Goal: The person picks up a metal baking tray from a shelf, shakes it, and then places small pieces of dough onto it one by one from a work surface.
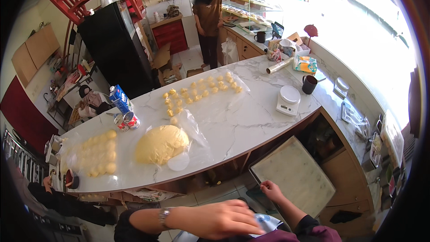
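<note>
My left hand [219, 217] crosses in front of me at the bottom, back upward, with a metal-band watch [164, 217] on its wrist. Its fingers stretch to the right, slightly blurred, over a blue-and-white item [268, 222] that I cannot identify. My right hand [272, 191] is curled closed beside the near-left edge of a large pale tray [293, 177]. Whatever its fingers might hold is hidden. On the marble counter [233, 130] ahead rest a big yellow dough mound [162, 144], rows of flattened dough balls [96, 152] under plastic, and small yellow lumps [197, 90] on plastic film.
Cans [131, 120] and a blue carton [121, 99] stand behind the dough. At right are a white scale [289, 100], a dark mug [309, 84] and a wrap roll [280, 65]. One person [208, 22] stands behind the counter; others are at left.
</note>
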Action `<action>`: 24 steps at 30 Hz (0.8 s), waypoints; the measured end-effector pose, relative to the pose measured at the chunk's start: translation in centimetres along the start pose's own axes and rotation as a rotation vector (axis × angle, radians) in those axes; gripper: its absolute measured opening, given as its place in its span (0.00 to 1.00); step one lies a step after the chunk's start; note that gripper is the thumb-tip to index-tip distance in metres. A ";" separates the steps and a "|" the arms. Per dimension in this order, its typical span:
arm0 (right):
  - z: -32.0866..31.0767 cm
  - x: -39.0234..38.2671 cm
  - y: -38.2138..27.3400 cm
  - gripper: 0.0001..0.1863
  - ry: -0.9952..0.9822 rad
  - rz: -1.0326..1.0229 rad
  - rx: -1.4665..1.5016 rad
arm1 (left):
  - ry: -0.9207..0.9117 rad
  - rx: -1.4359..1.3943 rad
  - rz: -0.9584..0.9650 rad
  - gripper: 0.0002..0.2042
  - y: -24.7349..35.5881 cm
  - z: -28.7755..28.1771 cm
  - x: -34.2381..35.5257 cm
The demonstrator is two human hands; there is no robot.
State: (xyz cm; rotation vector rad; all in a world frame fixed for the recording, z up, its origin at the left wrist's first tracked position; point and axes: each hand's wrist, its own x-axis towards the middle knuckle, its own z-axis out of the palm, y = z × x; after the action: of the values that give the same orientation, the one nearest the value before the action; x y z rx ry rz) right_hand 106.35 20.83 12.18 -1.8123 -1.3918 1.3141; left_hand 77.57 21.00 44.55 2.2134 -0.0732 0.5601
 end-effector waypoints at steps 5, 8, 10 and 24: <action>3.2 -2.9 -2.9 0.15 -0.119 -0.045 -0.129 | -0.006 0.107 0.303 0.12 4.4 2.8 5.7; 5.0 -4.9 -3.6 0.16 -0.169 -0.045 -0.177 | -0.083 0.105 0.276 0.10 5.8 3.5 4.3; 5.8 -6.2 -3.5 0.17 -0.194 -0.015 -0.171 | -0.122 0.023 0.261 0.09 6.4 3.7 3.1; 11.8 -15.6 0.4 0.15 -0.221 0.066 -0.330 | 0.192 -0.233 0.403 0.06 10.2 8.2 -3.6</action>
State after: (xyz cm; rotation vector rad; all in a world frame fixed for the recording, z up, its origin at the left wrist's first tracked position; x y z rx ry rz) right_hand 95.74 4.44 13.03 -1.9836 -1.7679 1.4207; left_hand 74.90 7.72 45.82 1.9143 -0.4677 0.9328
